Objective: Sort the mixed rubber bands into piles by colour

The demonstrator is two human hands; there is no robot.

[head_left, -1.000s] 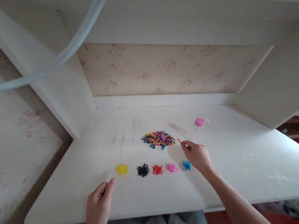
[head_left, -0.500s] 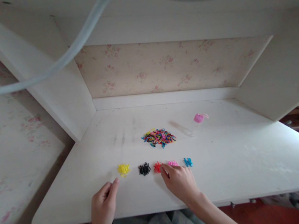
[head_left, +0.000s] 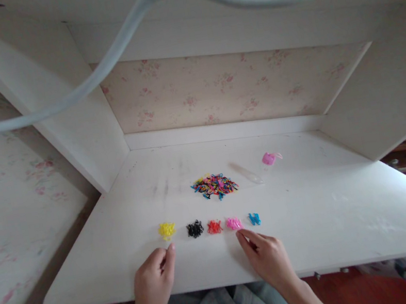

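Note:
Along the front of the desk lie separate small piles of little rubber bands: yellow (head_left: 167,230), black (head_left: 195,229), red (head_left: 214,227), pink (head_left: 233,223) and blue (head_left: 254,219). Behind them is a larger heap of mixed-colour bands (head_left: 214,185). My left hand (head_left: 155,278) is closed, thumb against the curled forefinger, just in front of the yellow pile. Just below the pink pile, my right hand (head_left: 266,256) is closed in a pinch. Whatever either hand may hold between its fingers is too small or hidden to make out.
A clear tube-like bag (head_left: 246,173) and a small pink item with a loop (head_left: 268,159) lie behind, right of the heap. The white desk (head_left: 316,216) has side panels and a shelf above. A pale cable (head_left: 95,76) crosses the upper view.
My right hand has moved right and back toward me, away from the red pile, uncovering the red and pink piles. My left hand has shifted slightly right and nearer to me.

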